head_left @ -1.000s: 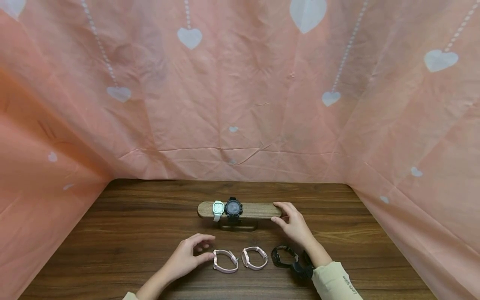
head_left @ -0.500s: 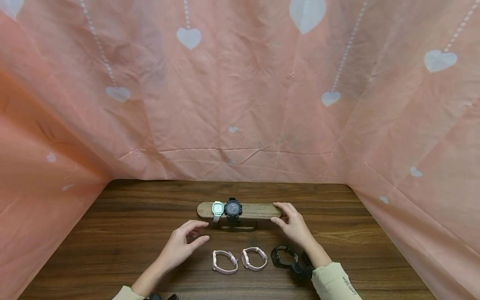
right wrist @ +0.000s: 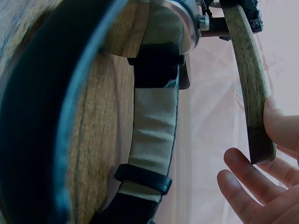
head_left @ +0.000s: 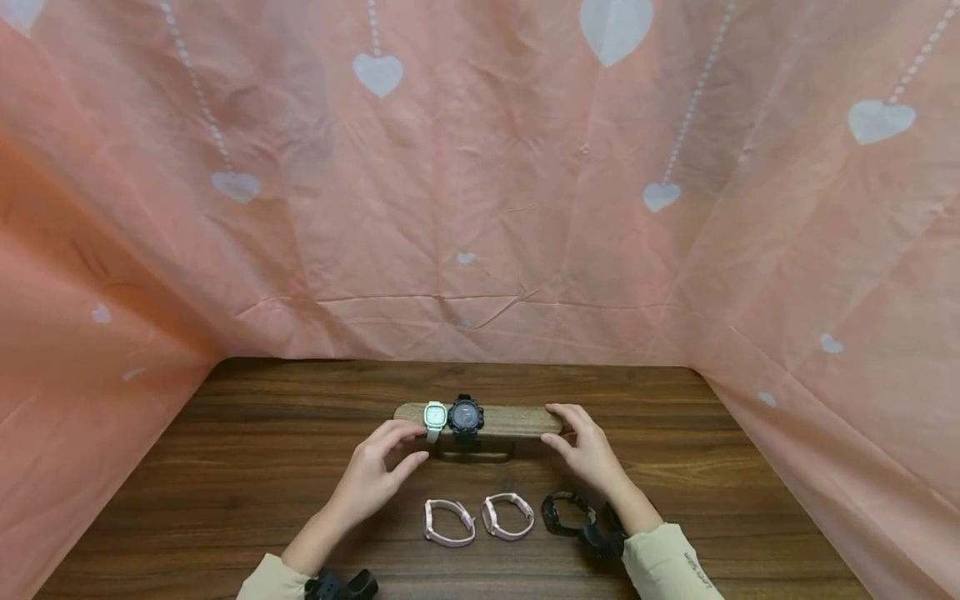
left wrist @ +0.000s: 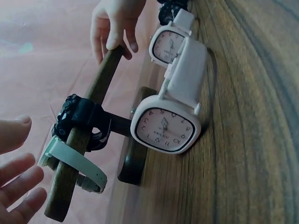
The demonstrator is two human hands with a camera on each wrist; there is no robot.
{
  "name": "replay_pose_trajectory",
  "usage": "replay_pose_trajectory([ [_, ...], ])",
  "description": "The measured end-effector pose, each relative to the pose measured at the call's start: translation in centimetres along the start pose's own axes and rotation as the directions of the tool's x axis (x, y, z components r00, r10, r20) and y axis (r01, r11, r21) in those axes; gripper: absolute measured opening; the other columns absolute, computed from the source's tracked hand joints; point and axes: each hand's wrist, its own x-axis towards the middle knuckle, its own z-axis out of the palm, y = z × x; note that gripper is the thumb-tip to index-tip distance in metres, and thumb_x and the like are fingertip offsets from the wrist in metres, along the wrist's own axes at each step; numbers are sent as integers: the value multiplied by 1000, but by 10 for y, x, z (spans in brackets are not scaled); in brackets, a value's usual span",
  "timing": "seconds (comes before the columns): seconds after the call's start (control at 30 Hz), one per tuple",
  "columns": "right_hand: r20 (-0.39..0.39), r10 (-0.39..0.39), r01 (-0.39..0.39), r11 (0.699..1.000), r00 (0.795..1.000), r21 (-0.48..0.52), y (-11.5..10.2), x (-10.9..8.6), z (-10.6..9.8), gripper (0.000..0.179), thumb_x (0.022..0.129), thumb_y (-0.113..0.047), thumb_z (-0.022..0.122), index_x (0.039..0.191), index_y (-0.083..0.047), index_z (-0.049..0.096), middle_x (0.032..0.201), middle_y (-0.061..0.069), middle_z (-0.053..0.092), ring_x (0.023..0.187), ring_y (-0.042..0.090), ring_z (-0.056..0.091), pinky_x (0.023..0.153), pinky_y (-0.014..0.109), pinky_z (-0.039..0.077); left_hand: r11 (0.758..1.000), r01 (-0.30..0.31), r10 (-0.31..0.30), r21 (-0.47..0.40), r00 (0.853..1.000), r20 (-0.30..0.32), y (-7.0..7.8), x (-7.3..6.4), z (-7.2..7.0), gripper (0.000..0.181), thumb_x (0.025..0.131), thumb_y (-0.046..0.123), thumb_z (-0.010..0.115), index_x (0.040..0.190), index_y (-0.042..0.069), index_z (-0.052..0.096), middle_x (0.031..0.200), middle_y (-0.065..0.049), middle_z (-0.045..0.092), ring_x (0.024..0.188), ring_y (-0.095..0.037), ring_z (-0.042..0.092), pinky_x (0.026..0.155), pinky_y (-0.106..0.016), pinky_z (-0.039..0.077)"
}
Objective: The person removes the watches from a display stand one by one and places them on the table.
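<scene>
A wooden watch stand (head_left: 517,422) carries a mint-green watch (head_left: 435,415) near its left end and a chunky black watch (head_left: 467,417) beside it. My right hand (head_left: 588,446) holds the bar's right end between thumb and fingers. At the left end, my left hand (head_left: 367,479) has its fingertips close to the mint watch, its fingers loosely extended and holding nothing. The left wrist view shows these fingers (left wrist: 23,168) beside the bar with a gap. Two pale pink watches (left wrist: 163,123) stand on their sides in front of the stand, straps looped.
A black-strapped watch (head_left: 551,515) lies right of the pink ones, near the right forearm; its strap (right wrist: 155,121) looms large in the right wrist view. Black camera mounts (head_left: 341,585) sit on the wrists. A pink curtain (head_left: 480,208) with hearts surrounds the wooden table (head_left: 187,508).
My left hand has left the left pink watch and moved forward to the stand's left end beside the mint watch. The right hand keeps its hold on the bar.
</scene>
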Motion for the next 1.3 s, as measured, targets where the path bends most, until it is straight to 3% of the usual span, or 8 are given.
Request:
replay_pose_trajectory([
  [0.17,-2,-5,5,1000,1000,-7,0,1,0,44,77,-2,74,119,-1,59,113,12,56,79,20,58,70,43,53,992,-68,69,108,998,-10,-2,6,1,32,77,11,76,107,5,64,113,-7,60,107,-21,53,85,-35,45],
  [0.33,3,-6,6,1000,1000,-17,0,1,1,45,77,-3,74,119,0,58,114,12,56,80,20,58,71,41,54,974,-104,98,200,994,40,-7,11,4,45,76,16,77,116,3,60,125,-12,54,117,-31,44,94,-46,37],
  [0.6,5,-5,5,1000,1000,-19,-1,0,0,45,77,-2,73,119,0,58,114,13,56,79,20,58,71,40,54,944,-57,11,326,990,141,-11,18,10,67,78,28,76,132,3,47,136,-14,45,129,-32,35,108,-53,18],
  [0.93,7,-1,1,1000,1000,-9,-2,-2,-1,45,78,-3,73,120,1,58,115,13,56,80,21,58,72,42,53,917,-45,-42,396,977,208,-16,26,16,73,80,36,73,136,1,43,134,-18,47,128,-34,35,107,-58,14],
  [1.1,5,5,-5,1000,1000,-8,-2,-2,-2,45,78,-3,73,120,0,58,115,12,56,80,20,58,71,41,53,915,-49,-44,401,975,219,-19,30,18,73,78,35,74,135,1,44,132,-17,48,126,-35,38,107,-60,15],
  [1.3,5,8,-8,1000,1000,-9,-2,-2,-1,45,78,-3,73,120,-1,59,115,12,56,81,20,58,71,40,54,931,-28,-67,365,967,244,-21,37,17,67,78,33,75,133,3,48,129,-15,51,122,-34,42,105,-61,17],
])
